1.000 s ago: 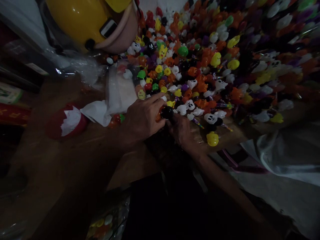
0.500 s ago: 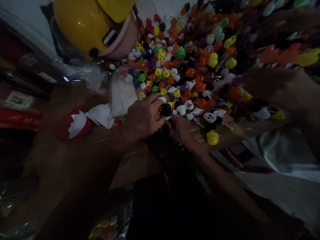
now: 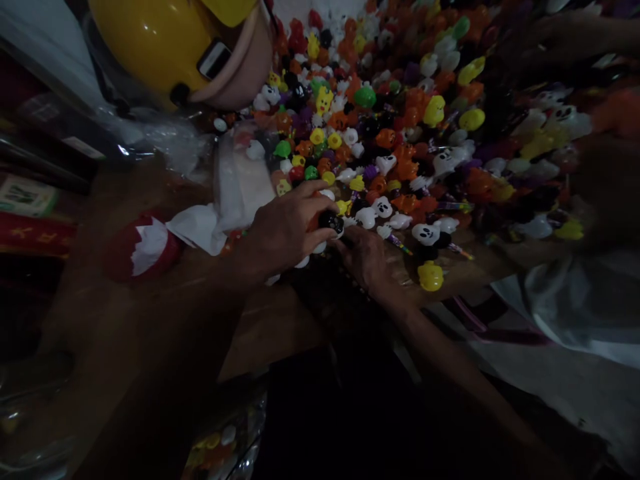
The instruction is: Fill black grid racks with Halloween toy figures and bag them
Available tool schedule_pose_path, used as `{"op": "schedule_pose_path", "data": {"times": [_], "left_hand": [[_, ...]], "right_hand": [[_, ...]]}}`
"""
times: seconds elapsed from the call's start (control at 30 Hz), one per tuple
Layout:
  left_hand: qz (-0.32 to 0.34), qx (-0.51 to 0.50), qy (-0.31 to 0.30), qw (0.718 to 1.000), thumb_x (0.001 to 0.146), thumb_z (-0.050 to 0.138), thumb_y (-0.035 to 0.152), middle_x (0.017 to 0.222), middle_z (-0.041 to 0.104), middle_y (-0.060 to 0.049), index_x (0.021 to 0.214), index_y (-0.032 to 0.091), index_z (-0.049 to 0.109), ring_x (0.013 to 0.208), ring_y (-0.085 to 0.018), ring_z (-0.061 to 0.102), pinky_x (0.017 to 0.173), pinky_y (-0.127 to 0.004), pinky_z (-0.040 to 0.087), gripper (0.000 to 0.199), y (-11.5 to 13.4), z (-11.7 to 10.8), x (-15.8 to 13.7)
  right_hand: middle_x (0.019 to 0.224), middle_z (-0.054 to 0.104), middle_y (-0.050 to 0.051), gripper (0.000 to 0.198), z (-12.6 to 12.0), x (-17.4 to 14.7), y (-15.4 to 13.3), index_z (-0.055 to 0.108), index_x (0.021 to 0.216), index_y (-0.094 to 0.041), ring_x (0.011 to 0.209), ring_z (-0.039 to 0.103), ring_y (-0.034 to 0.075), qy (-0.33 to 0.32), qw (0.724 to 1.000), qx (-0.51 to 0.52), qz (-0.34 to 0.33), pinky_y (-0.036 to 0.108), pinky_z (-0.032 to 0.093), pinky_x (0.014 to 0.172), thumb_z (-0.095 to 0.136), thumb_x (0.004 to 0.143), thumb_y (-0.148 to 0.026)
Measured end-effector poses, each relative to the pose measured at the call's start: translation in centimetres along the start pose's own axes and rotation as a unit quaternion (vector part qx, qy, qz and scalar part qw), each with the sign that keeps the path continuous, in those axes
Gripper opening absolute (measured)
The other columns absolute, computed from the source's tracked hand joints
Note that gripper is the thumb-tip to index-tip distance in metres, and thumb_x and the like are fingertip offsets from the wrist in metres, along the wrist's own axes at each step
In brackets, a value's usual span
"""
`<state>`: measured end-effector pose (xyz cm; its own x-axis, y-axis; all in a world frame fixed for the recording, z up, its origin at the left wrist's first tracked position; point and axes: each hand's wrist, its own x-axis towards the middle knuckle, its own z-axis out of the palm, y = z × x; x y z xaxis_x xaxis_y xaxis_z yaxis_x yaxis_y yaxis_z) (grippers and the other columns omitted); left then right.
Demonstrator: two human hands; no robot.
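My left hand is closed around a small black-and-white toy figure, whose head shows between thumb and forefinger. Rounded white pieces peek out beneath the palm; what they belong to is hidden. Close on the right, my right hand has its fingers drawn together with the tips near the black figure. Whatever those fingers grip cannot be made out. Just beyond both hands lie white ghost-like toys and a yellow toy head.
A big heap of colourful plastic toys covers the wooden table. A yellow helmet, plastic bags and a red object with white paper stand left. Another person's hand reaches in at upper right.
The orange piece seen in my left hand is out of sight, and white pieces now show under the palm. The black figure has turned. At right, the other person's hands have shifted.
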<state>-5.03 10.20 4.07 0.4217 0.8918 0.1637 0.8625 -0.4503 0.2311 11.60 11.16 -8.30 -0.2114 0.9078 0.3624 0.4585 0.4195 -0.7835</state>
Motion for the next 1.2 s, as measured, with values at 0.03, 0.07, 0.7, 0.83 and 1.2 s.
{"op": "schedule_pose_path", "data": {"times": [0.03, 0.07, 0.7, 0.83, 1.2], "left_hand": [[0.002, -0.01, -0.008, 1.0, 0.09, 0.076, 0.022, 0.158, 0.056, -0.01, 0.124, 0.024, 0.074, 0.138, -0.033, 0.061, 0.109, -0.046, 0.055, 0.034, 0.0, -0.1, 0.1], [0.004, -0.018, -0.015, 1.0, 0.09, 0.075, 0.021, 0.159, 0.055, -0.01, 0.124, 0.024, 0.074, 0.138, -0.033, 0.061, 0.11, -0.048, 0.055, 0.034, 0.0, -0.2, 0.2], [-0.057, 0.003, -0.093, 0.994, 0.089, 0.077, 0.028, 0.168, 0.045, -0.008, 0.137, 0.02, 0.067, 0.145, -0.033, 0.055, 0.116, -0.042, 0.051, 0.049, 1.0, -0.9, 1.0], [-0.08, -0.009, -0.099, 0.992, 0.091, 0.077, 0.024, 0.169, 0.044, -0.007, 0.135, 0.019, 0.067, 0.148, -0.03, 0.053, 0.122, -0.041, 0.046, 0.046, 1.5, -1.1, 1.1], [-0.074, 0.013, -0.116, 0.99, 0.089, 0.081, 0.033, 0.169, 0.042, -0.008, 0.142, 0.021, 0.062, 0.148, -0.032, 0.052, 0.119, -0.044, 0.049, 0.057, 2.1, -1.9, 0.9]], "right_hand": [[0.069, 0.063, 0.002, 0.026, 0.1, 0.0, 0.1, 0.066, 0.072, -0.019, 0.063, 0.052, 0.015, 0.001, 1.0, -0.006, 0.005, 0.028, 0.04, 0.064, 0.069, 0.094, -0.033], [0.071, 0.064, 0.003, 0.026, 0.2, 0.1, 0.1, 0.065, 0.072, -0.019, 0.064, 0.053, 0.016, -0.002, 1.0, -0.012, 0.009, 0.028, 0.04, 0.064, 0.069, 0.094, -0.033], [0.071, 0.063, 0.004, 0.026, -0.7, 0.1, 1.0, 0.065, 0.071, -0.018, 0.06, 0.054, 0.015, -0.011, 0.998, -0.04, -0.055, 0.028, 0.039, 0.058, 0.066, 0.093, -0.031], [0.078, 0.07, 0.007, 0.024, -0.5, 0.3, 0.9, 0.066, 0.075, -0.018, 0.066, 0.061, 0.018, -0.001, 0.997, -0.063, -0.034, 0.029, 0.046, 0.062, 0.065, 0.094, -0.033], [0.088, 0.073, 0.008, 0.01, -0.3, 0.2, 1.3, 0.062, 0.092, -0.022, 0.077, 0.065, 0.022, -0.046, 0.995, -0.031, -0.085, 0.034, 0.055, 0.071, 0.052, 0.09, -0.025]]}}
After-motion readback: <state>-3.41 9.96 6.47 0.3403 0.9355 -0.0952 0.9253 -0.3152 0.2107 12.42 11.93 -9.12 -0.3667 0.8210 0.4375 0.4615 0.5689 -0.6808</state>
